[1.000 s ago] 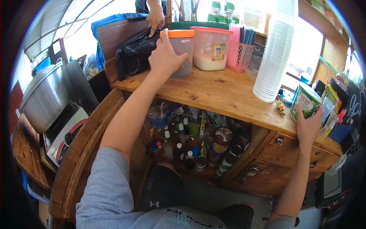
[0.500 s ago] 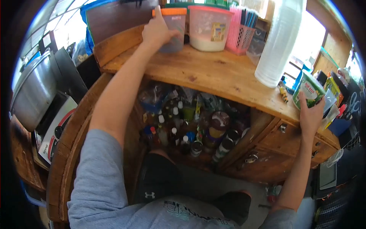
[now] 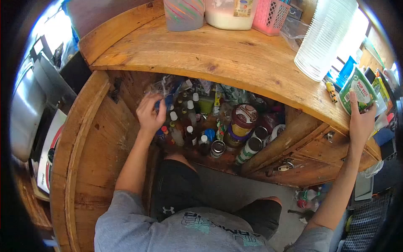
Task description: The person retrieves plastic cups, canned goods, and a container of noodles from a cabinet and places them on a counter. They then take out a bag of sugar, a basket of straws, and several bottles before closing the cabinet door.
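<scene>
My left hand (image 3: 151, 113) is at the upper left of the open cabinet, its fingers curled in front of a blue item (image 3: 168, 101); whether it grips anything there is hidden. My right hand (image 3: 362, 122) holds a green and white tub (image 3: 357, 93) at the right end of the wooden counter (image 3: 189, 52). Bottles (image 3: 191, 135), a brown-lidded jar (image 3: 244, 115), a small can (image 3: 218, 148) and a green-and-silver canister (image 3: 248, 151) stand inside the cabinet.
On the counter are a patterned container (image 3: 184, 14), a container of white powder (image 3: 230, 16), a pink basket (image 3: 270, 17) and tall stacked clear cups (image 3: 325, 40). The cabinet door (image 3: 98, 164) hangs open at left. Bottles (image 3: 308, 195) lie on the floor at right.
My left hand has left the orange-lidded container on the counter and moved down into the cabinet opening. The view has tilted downward. My right hand still holds the tub.
</scene>
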`<move>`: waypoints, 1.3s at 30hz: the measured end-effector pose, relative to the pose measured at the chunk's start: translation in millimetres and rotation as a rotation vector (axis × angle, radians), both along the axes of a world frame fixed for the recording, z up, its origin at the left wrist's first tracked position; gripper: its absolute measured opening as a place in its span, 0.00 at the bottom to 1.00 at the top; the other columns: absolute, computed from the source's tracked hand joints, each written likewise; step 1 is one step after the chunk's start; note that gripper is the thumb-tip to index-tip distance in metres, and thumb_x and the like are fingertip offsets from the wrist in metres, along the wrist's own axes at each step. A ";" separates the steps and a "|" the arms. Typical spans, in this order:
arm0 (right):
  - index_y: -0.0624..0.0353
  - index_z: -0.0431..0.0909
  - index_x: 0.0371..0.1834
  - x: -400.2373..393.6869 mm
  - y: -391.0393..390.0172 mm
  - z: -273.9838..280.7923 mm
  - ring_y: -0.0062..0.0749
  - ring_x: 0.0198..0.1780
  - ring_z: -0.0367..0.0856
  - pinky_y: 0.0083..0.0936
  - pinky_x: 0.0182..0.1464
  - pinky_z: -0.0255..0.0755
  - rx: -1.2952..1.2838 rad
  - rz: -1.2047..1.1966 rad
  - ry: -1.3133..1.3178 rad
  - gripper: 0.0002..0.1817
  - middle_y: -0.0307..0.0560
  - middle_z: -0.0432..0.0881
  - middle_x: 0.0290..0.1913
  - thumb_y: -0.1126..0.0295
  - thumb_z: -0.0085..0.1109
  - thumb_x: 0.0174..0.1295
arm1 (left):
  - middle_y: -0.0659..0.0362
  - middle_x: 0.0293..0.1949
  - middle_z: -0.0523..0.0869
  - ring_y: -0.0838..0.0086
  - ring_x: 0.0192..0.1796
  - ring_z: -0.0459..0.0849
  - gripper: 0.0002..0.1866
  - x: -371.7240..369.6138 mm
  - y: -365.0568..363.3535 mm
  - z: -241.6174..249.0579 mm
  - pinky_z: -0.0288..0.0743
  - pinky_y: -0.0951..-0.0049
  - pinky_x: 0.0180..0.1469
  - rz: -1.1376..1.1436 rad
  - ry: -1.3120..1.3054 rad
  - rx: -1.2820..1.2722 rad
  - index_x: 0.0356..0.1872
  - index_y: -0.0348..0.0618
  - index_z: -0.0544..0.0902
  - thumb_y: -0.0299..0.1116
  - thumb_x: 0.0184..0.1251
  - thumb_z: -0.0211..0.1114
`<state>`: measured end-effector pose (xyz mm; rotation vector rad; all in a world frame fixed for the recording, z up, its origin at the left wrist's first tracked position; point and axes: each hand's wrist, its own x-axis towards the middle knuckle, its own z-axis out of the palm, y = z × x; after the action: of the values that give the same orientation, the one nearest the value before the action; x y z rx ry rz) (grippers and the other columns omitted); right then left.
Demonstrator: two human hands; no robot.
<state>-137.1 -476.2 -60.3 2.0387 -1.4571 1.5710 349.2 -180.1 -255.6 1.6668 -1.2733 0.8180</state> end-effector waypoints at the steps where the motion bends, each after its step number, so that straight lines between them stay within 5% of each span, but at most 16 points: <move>1: 0.75 0.73 0.62 -0.7 -1.4 -0.2 0.37 0.54 0.82 0.29 0.59 0.74 -0.005 0.024 -0.006 0.45 0.58 0.84 0.54 0.42 0.74 0.60 | 0.43 0.53 0.88 0.45 0.61 0.84 0.15 15.0 -5.1 -26.0 0.78 0.51 0.64 0.108 0.326 0.210 0.48 0.31 0.84 0.28 0.62 0.70; 5: 0.74 0.74 0.60 -8.3 -11.9 -1.3 0.31 0.51 0.82 0.27 0.56 0.74 0.011 0.045 -0.001 0.43 0.54 0.84 0.51 0.43 0.74 0.60 | 0.42 0.66 0.79 0.44 0.72 0.73 0.24 110.1 -64.6 -74.9 0.66 0.44 0.72 0.454 0.354 0.337 0.57 0.33 0.83 0.42 0.68 0.67; 7: 0.74 0.74 0.60 -7.5 -11.3 -1.1 0.31 0.49 0.82 0.27 0.55 0.75 0.007 0.084 -0.022 0.42 0.53 0.85 0.51 0.43 0.74 0.60 | 0.45 0.76 0.68 0.43 0.79 0.60 0.33 141.0 -96.5 -82.0 0.48 0.31 0.77 0.688 0.118 0.542 0.67 0.36 0.77 0.52 0.71 0.61; 10: 0.74 0.74 0.59 -4.4 -7.7 -2.4 0.31 0.48 0.82 0.28 0.54 0.75 -0.004 0.127 -0.054 0.42 0.54 0.85 0.50 0.42 0.74 0.60 | 0.48 0.79 0.64 0.41 0.81 0.54 0.34 155.0 -118.6 -86.5 0.35 0.21 0.75 0.711 0.105 0.809 0.73 0.41 0.72 0.53 0.74 0.55; 14: 0.73 0.74 0.60 -2.0 -0.2 1.4 0.33 0.48 0.82 0.29 0.54 0.75 0.014 0.047 -0.021 0.42 0.55 0.85 0.49 0.42 0.74 0.60 | 0.50 0.79 0.64 0.45 0.81 0.55 0.30 219.9 -153.8 -132.7 0.30 0.16 0.72 0.606 0.073 0.472 0.72 0.46 0.74 0.49 0.76 0.53; 17: 0.73 0.74 0.61 4.1 8.1 3.5 0.34 0.49 0.83 0.30 0.55 0.75 -0.006 -0.066 0.020 0.43 0.56 0.85 0.49 0.42 0.74 0.60 | 0.51 0.73 0.74 0.46 0.77 0.65 0.27 231.2 -162.8 -129.6 0.43 0.20 0.72 0.513 0.082 0.376 0.66 0.48 0.80 0.52 0.75 0.54; 19: 0.74 0.73 0.63 8.3 14.8 6.1 0.35 0.51 0.83 0.30 0.56 0.75 0.028 -0.067 0.009 0.44 0.58 0.85 0.52 0.44 0.74 0.60 | 0.50 0.64 0.83 0.46 0.68 0.76 0.27 234.7 -161.0 -125.6 0.59 0.31 0.68 0.249 0.039 -0.032 0.59 0.46 0.84 0.56 0.72 0.57; 22: 0.76 0.70 0.65 8.3 16.3 6.0 0.36 0.54 0.83 0.30 0.58 0.75 0.014 -0.025 -0.027 0.45 0.60 0.84 0.55 0.46 0.75 0.60 | 0.50 0.55 0.87 0.45 0.60 0.81 0.27 247.2 -155.4 -102.0 0.68 0.42 0.61 0.127 -0.007 -0.182 0.56 0.45 0.84 0.56 0.69 0.62; 26: 0.78 0.67 0.68 10.8 19.1 6.2 0.40 0.58 0.83 0.32 0.61 0.74 0.018 0.035 -0.040 0.47 0.62 0.83 0.58 0.47 0.75 0.61 | 0.48 0.54 0.87 0.46 0.58 0.82 0.24 169.4 -110.3 -24.5 0.71 0.45 0.60 0.348 -0.098 -0.059 0.56 0.43 0.85 0.50 0.68 0.65; 31: 0.79 0.66 0.69 8.4 14.6 5.5 0.45 0.62 0.81 0.34 0.66 0.71 0.007 0.058 -0.057 0.50 0.65 0.81 0.61 0.45 0.74 0.60 | 0.42 0.40 0.88 0.45 0.49 0.85 0.16 62.6 -42.2 36.6 0.76 0.46 0.50 0.629 0.198 0.220 0.42 0.37 0.87 0.41 0.64 0.70; 33: 0.79 0.66 0.70 3.3 5.1 2.7 0.47 0.65 0.79 0.35 0.68 0.69 0.001 0.038 -0.038 0.52 0.67 0.80 0.62 0.42 0.74 0.59 | 0.39 0.32 0.84 0.41 0.38 0.83 0.09 20.2 -8.6 54.0 0.78 0.49 0.42 0.547 0.103 -0.033 0.34 0.35 0.83 0.32 0.69 0.66; 39: 0.72 0.66 0.73 -10.5 -42.1 -15.7 0.57 0.69 0.74 0.44 0.72 0.65 -0.164 -0.025 0.064 0.51 0.67 0.73 0.70 0.36 0.67 0.62 | 0.47 0.42 0.88 0.53 0.42 0.88 0.05 -115.1 131.4 118.1 0.82 0.64 0.46 0.319 0.024 -0.088 0.37 0.35 0.85 0.26 0.68 0.66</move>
<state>-147.6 -518.3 -76.0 1.9525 -1.2809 1.5452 234.1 -48.7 -137.5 1.8275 -0.9522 1.0244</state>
